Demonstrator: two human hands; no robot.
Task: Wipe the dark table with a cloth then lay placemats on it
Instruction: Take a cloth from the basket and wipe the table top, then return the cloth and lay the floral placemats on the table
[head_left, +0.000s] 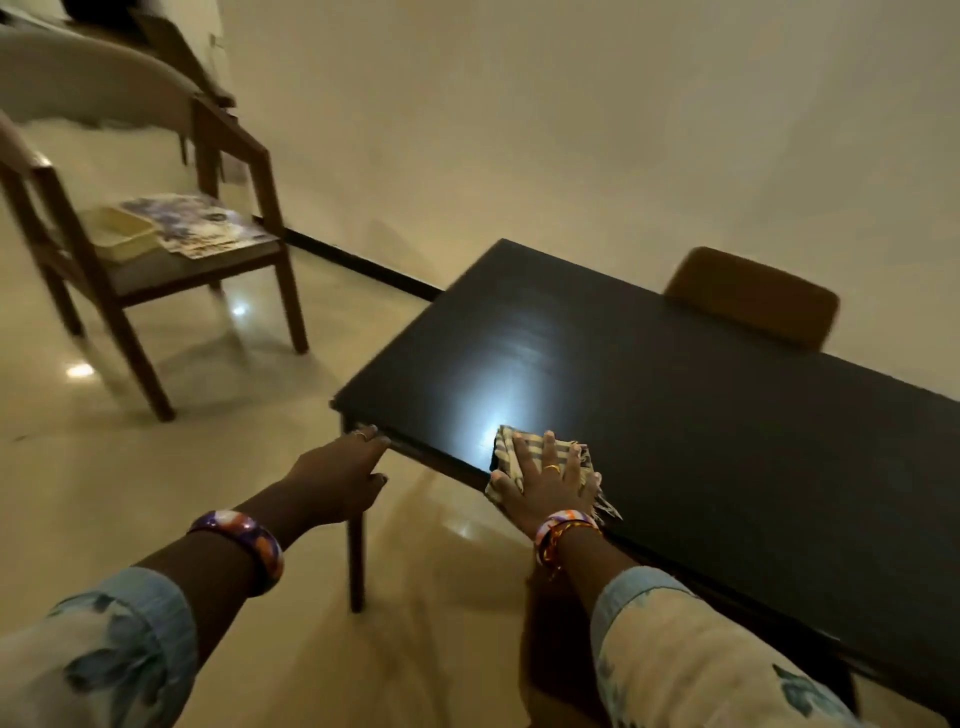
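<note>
One dark tabletop (675, 405), one checked cloth (524, 457), two hands, two chairs. Right hand (550, 483) lies flat on the cloth, fingers spread and straight, pressing it down at the tabletop's near edge, not far from the near-left corner; cloth sits directly under the grip. Left hand (337, 483) grips the near-left corner, fingers curled over the edge. Wooden armchair (171, 218) at left carries one pale tray (122, 234) and magazines (197, 223). Brown chair back (753, 296) behind the far edge.

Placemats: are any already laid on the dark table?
No: the dark table carries only the cloth under the right hand.
</note>
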